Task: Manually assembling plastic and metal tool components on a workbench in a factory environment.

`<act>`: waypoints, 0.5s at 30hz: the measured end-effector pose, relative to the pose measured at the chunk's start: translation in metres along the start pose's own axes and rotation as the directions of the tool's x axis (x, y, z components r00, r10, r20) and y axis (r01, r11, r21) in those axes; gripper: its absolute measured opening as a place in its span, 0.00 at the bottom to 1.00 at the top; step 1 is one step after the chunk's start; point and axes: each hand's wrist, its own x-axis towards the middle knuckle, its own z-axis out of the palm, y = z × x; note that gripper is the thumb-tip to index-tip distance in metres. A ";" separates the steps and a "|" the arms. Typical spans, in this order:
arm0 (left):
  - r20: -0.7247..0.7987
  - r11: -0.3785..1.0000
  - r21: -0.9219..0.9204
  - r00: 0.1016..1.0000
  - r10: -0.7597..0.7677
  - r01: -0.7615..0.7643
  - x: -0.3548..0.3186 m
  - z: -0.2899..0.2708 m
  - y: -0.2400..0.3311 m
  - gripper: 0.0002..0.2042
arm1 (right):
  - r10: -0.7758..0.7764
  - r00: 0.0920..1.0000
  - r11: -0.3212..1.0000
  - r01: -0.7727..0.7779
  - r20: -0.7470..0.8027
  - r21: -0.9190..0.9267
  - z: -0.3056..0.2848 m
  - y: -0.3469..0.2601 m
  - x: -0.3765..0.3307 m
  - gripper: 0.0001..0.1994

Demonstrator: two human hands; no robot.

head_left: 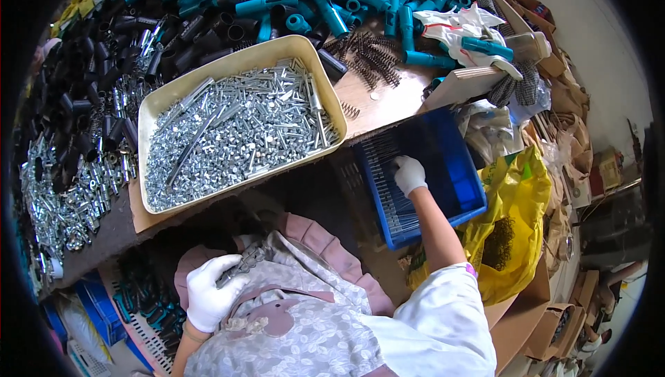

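In a white glove, my left hand (211, 294) is closed around several small grey metal parts (244, 266) just above my lap. What kind of parts they are is too small to tell. My right hand (410, 174), also gloved in white, reaches into a blue plastic bin (474, 200) to the right of the bench. Its fingers are curled down at a row of thin metal rods (396, 204) stacked along the bin's left side. The fingertips are partly hidden, and whatever they pinch does not show.
A cream tray (339, 117) of small metal pins stands on the bench edge. Teal plastic tubes (325, 13), black sleeves (83, 86) and dark springs (367, 58) pile up behind it. A yellow bag (519, 217) lies beside the bin; cardboard boxes (526, 314) stand at lower right.
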 end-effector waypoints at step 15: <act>0.031 0.999 0.024 0.999 -0.037 0.036 0.003 0.014 0.001 0.17 | -0.165 0.986 0.958 0.153 -0.031 -0.244 0.062 -0.017 0.050 0.11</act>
